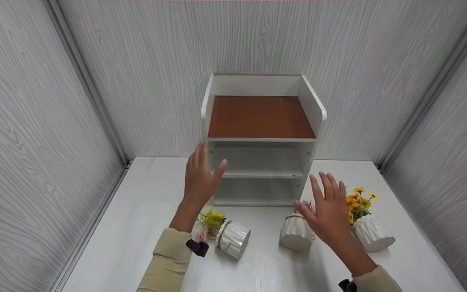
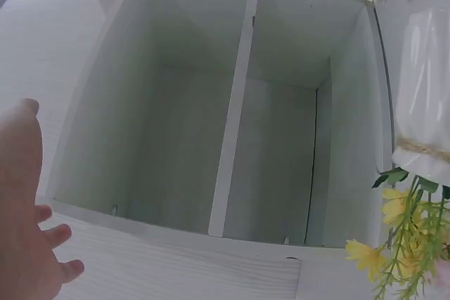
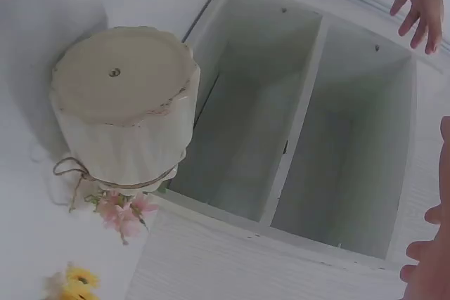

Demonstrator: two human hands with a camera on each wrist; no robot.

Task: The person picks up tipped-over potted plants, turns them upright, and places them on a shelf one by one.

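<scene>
My left hand point(image 1: 201, 174) is raised in front of the left side of a small white shelf unit point(image 1: 262, 177), fingers straight and thumb spread, holding nothing. Over the table to the right, my right hand point(image 1: 328, 211) is likewise spread and holds nothing. Three white ribbed flower pots lie tipped on their sides. The left pot point(image 1: 234, 238) has yellow and pink flowers point(image 1: 211, 220) pointing left. The middle pot point(image 1: 296, 233) shows its base, and its pink flowers point(image 3: 125, 214) are partly hidden by my right hand in the head view. Yellow and orange flowers point(image 1: 357, 205) stick out of the right pot point(image 1: 373, 233).
The shelf unit stands against the grey wood-grain back wall point(image 1: 168, 81). It has a brown top surface point(image 1: 260, 117) with raised sides, and two open compartments below. Grey wood-grain panels point(image 1: 26, 142) enclose the white table point(image 1: 136, 211) on both sides.
</scene>
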